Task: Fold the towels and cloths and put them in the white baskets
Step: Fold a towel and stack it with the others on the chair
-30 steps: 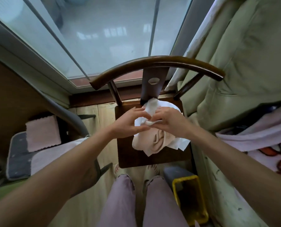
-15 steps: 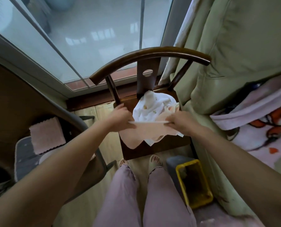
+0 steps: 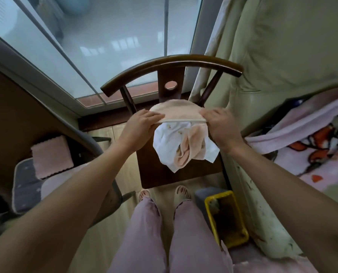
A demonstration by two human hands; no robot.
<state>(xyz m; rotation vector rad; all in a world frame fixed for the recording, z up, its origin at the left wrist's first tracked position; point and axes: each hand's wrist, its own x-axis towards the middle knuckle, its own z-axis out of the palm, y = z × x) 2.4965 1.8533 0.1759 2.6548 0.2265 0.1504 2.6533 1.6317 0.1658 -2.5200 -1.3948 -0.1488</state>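
A peach towel (image 3: pixel 176 110) is stretched flat between my hands above the seat of a dark wooden chair (image 3: pixel 170 62). My left hand (image 3: pixel 139 126) pinches its left corner and my right hand (image 3: pixel 221 126) pinches its right corner, the near edge taut between them. Under it on the seat lies a crumpled heap of white cloth (image 3: pixel 166 142) and another peach cloth (image 3: pixel 186 152). A folded pink cloth (image 3: pixel 51 156) rests on a grey stool at the left. No white basket is in view.
A yellow bin (image 3: pixel 227 217) stands on the floor at my right foot. A pale green curtain (image 3: pixel 282 46) and a patterned pink blanket (image 3: pixel 312 144) fill the right side. Behind the chair is a glass door (image 3: pixel 115 36). A grey stool (image 3: pixel 26 184) stands at the left.
My hands have pulled the peach towel apart from a bunched grip, lifted it off the heap and swung it up and away, so it now spreads beyond the taut edge.
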